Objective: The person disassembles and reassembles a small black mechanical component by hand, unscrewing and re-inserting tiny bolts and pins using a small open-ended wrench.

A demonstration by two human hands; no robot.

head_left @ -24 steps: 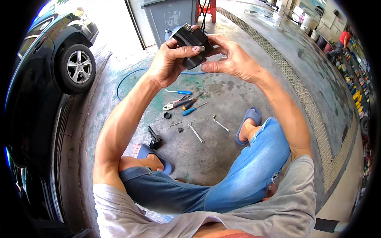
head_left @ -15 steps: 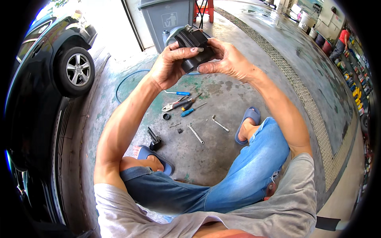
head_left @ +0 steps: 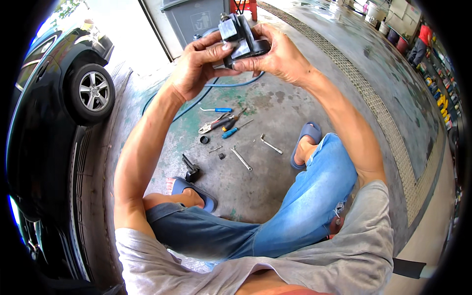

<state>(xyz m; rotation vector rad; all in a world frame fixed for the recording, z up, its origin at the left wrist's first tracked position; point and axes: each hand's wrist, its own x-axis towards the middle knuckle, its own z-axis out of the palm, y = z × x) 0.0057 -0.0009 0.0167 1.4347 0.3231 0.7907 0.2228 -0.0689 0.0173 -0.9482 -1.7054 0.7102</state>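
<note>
Head: hands (head_left: pixel 195 65) hold black part (head_left: pixel 242 35) by edges, seemingly clear of tools (head_left: pixel 222 123).

Strong daylight comes from the upper left, where the ground (head_left: pixel 129 51) is overexposed; the black part (head_left: pixel 242 48) carries pale glare, and the fisheye bends straight lines toward the border

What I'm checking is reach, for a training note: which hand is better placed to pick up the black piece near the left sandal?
Probably the left hand: the black piece lies on the person's left, while the right hand would have to cross over. Both hold the dark part, though.
</note>
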